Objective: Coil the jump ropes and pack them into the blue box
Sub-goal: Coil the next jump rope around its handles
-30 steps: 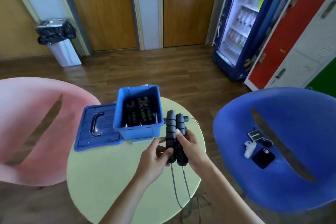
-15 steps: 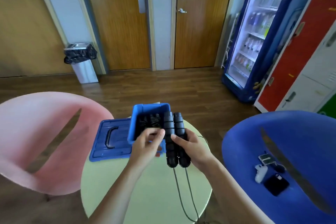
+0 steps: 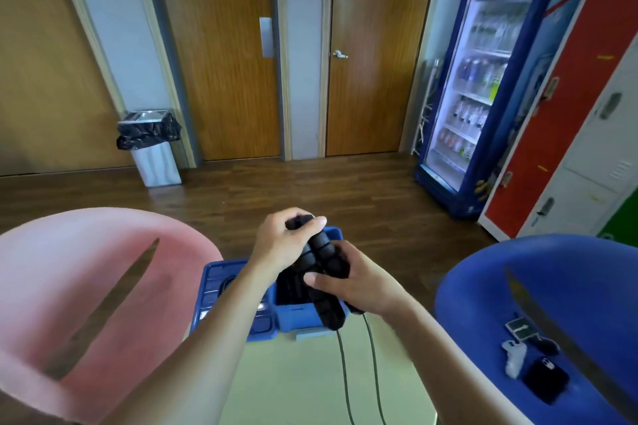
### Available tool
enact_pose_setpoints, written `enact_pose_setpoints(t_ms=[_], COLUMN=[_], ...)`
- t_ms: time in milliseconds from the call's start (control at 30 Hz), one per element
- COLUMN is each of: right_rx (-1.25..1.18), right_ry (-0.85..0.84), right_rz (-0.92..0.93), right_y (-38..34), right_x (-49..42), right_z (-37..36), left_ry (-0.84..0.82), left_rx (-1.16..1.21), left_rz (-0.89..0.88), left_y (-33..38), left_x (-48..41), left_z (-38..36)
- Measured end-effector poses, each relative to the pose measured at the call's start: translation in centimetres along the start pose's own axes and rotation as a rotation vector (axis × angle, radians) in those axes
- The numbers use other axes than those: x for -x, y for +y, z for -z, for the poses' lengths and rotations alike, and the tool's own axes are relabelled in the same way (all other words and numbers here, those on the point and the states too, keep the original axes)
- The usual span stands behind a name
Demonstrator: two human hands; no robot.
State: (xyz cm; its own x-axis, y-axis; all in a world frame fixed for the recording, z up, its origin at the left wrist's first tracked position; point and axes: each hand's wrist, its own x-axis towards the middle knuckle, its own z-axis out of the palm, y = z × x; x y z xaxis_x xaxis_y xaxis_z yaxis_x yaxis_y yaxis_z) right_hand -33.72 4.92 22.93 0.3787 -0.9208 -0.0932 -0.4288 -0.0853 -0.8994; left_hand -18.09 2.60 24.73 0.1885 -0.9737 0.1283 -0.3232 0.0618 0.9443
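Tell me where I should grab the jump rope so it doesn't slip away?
Take the two black handles by the ridged foam grip in the middle, coming in from the sides. They lie side by side like thick bars, easy to wrap. The thin cords dangling from their lower ends would likely slip.

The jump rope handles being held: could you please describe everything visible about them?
The jump rope handles are two black, ribbed, foam-looking grips, side by side, tilted with upper ends away, above the blue box. The left hand grips their upper ends; the right hand holds their middle, thumb across. Two thin cords hang from their lower ends.
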Motion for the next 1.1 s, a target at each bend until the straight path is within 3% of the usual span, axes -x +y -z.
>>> enact_pose_setpoints(t_ms=[200, 300, 400, 500, 633, 767, 933, 1100], right_rx=[0.234, 0.123, 0.089, 0.123, 0.120, 0.111, 0.097, -0.082], right_ry=[0.051, -0.101, -0.345, -0.554, -0.776, -0.904, -0.899, -0.415], right_rz=[0.010, -0.008, -0.035, -0.110, -0.209, -0.311, -0.340, -0.275], right_y=[-2.0, -3.3, -4.7, -5.8, -7.4, -8.9, -10.2, -10.9], right_x=[-1.4, -3.1, -4.3, -6.4, -8.8, -10.4, -10.3, -7.6], right_z=[-2.2, -1.5, -0.3, 0.5, 1.1, 1.6, 1.1, 0.7], left_ry=[0.100, 0.053, -0.015, -0.223, -0.621, -0.683, -0.604, -0.467], left_rx=[0.030, -0.006, -0.343, -0.521, -0.563, -0.750, -0.687, -0.343], left_rz=[-0.007, 0.015, -0.160, -0.383, -0.296, -0.261, -0.242, -0.115], left_y=[-0.1, -0.7, -1.7, -0.7, 0.8, 1.0, 0.4, -2.2], left_x=[-1.9, -2.3, -3.1, -3.2, -3.2, -2.7, -2.0, -2.3], left_z=[3.4, 5.2, 7.3, 9.0, 10.3, 10.2, 10.3, 10.8])
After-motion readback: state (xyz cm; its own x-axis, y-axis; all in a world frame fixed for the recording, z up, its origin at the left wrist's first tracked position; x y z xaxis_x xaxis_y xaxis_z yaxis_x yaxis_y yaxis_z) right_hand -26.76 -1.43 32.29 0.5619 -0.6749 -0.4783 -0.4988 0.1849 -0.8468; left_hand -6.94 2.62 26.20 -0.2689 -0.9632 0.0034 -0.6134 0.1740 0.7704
